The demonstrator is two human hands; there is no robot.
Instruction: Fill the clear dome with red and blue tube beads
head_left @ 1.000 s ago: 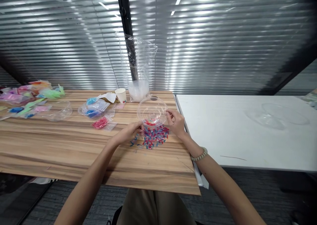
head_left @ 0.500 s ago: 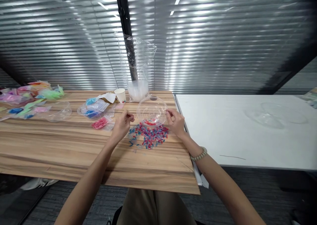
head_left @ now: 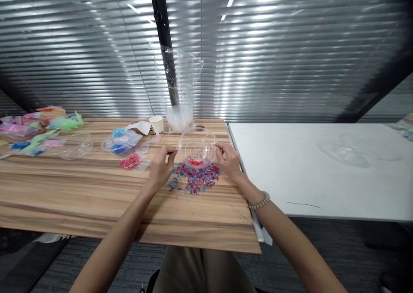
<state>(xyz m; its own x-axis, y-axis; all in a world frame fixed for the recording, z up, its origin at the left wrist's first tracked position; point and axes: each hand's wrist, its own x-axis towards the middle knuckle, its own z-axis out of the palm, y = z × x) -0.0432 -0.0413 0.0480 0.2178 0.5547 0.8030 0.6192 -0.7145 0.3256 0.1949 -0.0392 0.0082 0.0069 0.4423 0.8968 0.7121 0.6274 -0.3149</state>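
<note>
Between my hands a clear round plastic bowl [head_left: 197,139] is tilted toward me, with a few red pieces gathered at its lower side. My right hand [head_left: 228,159] pinches the right rim. On the other side, my left hand [head_left: 161,167] has thumb and finger closed at the left rim. Directly below and in front of the bowl lies a loose pile of small red, blue and clear tube-like pieces [head_left: 196,181] on the wooden table. The exact contact of the left fingertips is small in view.
Left of my hands lie a bag of red pieces [head_left: 130,161] and a clear container with blue packets [head_left: 120,144]. A paper cup [head_left: 157,124] and a clear bag with stacked bowls [head_left: 180,117] stand behind. Colourful bags [head_left: 48,121] lie far left; a white table [head_left: 290,164] adjoins right.
My left hand has moved slightly right and up to the bowl's left rim, and its fingers now close there. The bowl has shifted slightly; my right hand stays at its rim.
</note>
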